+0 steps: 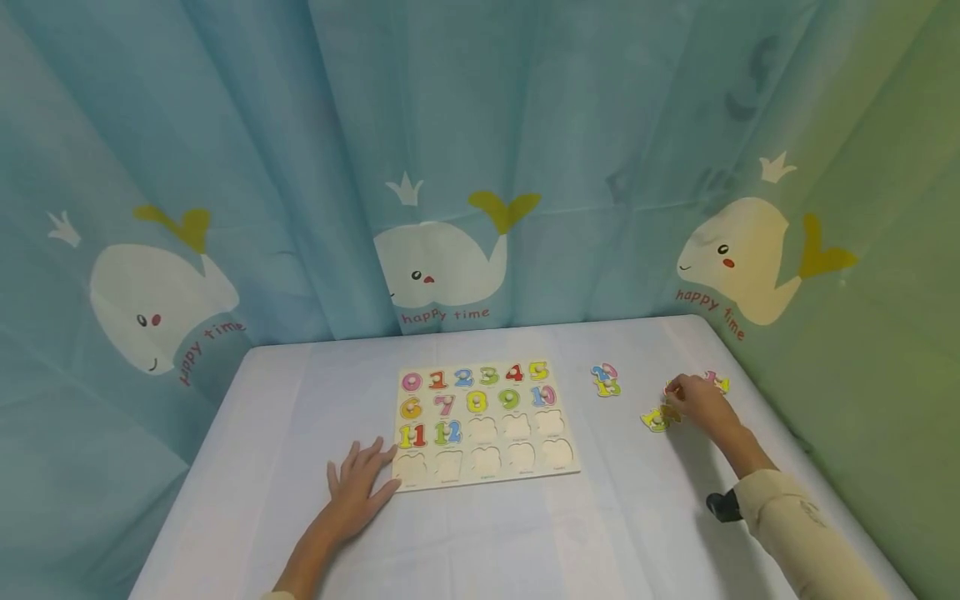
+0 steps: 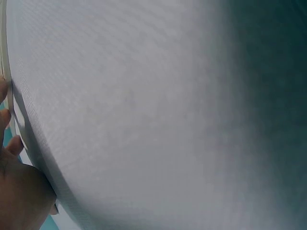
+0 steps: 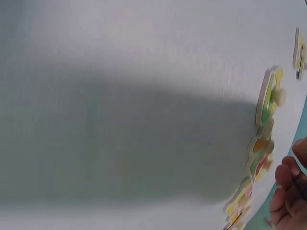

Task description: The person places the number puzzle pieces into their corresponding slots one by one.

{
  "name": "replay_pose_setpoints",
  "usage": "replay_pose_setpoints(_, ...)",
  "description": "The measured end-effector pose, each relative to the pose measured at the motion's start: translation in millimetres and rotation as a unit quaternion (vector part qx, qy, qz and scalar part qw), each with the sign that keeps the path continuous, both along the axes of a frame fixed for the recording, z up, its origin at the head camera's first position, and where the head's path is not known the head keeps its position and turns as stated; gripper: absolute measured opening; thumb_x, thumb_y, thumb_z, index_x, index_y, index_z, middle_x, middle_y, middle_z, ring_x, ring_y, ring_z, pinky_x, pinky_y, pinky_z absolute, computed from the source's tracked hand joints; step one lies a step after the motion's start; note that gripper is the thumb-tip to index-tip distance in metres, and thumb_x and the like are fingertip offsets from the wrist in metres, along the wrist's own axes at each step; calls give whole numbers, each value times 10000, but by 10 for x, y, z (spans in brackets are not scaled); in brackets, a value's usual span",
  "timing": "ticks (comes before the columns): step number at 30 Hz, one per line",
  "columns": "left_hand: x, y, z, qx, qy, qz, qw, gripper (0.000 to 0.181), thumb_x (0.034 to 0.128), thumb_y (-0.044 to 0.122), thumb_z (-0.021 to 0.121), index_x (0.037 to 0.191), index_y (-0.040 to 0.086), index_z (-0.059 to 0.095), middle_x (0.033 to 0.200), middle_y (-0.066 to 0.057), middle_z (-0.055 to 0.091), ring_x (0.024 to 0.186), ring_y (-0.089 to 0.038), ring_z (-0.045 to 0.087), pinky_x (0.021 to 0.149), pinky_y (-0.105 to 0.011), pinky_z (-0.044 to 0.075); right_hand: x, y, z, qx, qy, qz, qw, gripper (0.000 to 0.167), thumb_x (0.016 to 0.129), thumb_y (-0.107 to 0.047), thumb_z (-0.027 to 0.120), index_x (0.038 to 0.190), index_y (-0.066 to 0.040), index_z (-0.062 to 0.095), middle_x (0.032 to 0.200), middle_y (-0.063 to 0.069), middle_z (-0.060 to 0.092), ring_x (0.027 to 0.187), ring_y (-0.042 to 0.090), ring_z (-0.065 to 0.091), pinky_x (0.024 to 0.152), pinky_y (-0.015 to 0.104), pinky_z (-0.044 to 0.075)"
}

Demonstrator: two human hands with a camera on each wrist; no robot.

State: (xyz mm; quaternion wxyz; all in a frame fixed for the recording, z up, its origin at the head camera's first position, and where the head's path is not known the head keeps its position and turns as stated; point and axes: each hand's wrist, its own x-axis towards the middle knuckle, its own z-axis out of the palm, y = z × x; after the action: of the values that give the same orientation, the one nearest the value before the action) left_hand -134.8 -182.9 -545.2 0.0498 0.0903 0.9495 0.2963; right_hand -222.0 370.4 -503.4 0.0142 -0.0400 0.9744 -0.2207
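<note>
A wooden number puzzle board (image 1: pixel 525 477) lies on the table, number pieces filling its upper rows and part of the third. My left hand (image 1: pixel 356 492) rests at its lower left corner, fingers spread, fingertips touching the edge; the left wrist view catches this hand (image 2: pixel 21 191) at its border. Over on the right, my right hand (image 1: pixel 701 404) is bent down among loose number pieces, thumb and fingers close together beside a yellow piece (image 1: pixel 655 420). In the right wrist view, the fingers of this hand (image 3: pixel 292 191) are curled; whether they pinch a piece is hidden.
Two loose number pieces (image 1: pixel 606 381) lie together right of the board. Another colourful piece (image 1: pixel 716 381) is beyond the right hand, near the table's right edge. Knobbed pieces (image 3: pixel 261 148) form a row in the right wrist view. A whale-print curtain (image 1: pixel 585 167) hangs behind the table.
</note>
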Motion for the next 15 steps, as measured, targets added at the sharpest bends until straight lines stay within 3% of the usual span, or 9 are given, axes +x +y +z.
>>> replay_pose_setpoints(5, 1, -13, 8, 15, -82, -15, 10000, 514, 909, 325, 609, 1362, 115, 487, 1464, -189, 328, 1361, -464, 74, 976, -698, -110, -77, -235, -33, -60, -249, 93, 9996, 188, 895, -65, 597, 1024, 71, 618, 886, 136, 581, 826, 287, 558, 718, 434, 496)
replay_pose_setpoints(9, 8, -20, 13, 41, 65, 8, 10000, 508, 899, 318, 621, 1347, 109, 502, 1448, -198, 348, 1352, -473, 98, 971, -713, -86, -197, -507, -61, -133, -312, 92, 9994, 214, 907, -100, 602, 1055, 52, 632, 905, 129, 584, 844, 282, 563, 754, 432, 501)
replay_pose_setpoints(15, 12, 5, 23, -1, 75, 7, 10000, 509, 899, 322, 619, 1349, 114, 502, 1446, -194, 356, 1352, -473, 113, 971, -720, -70, -373, -819, -140, 27, -329, -210, 9992, 259, 889, -126, 639, 1028, 91, 610, 873, 146, 576, 811, 278, 552, 767, 429, 491)
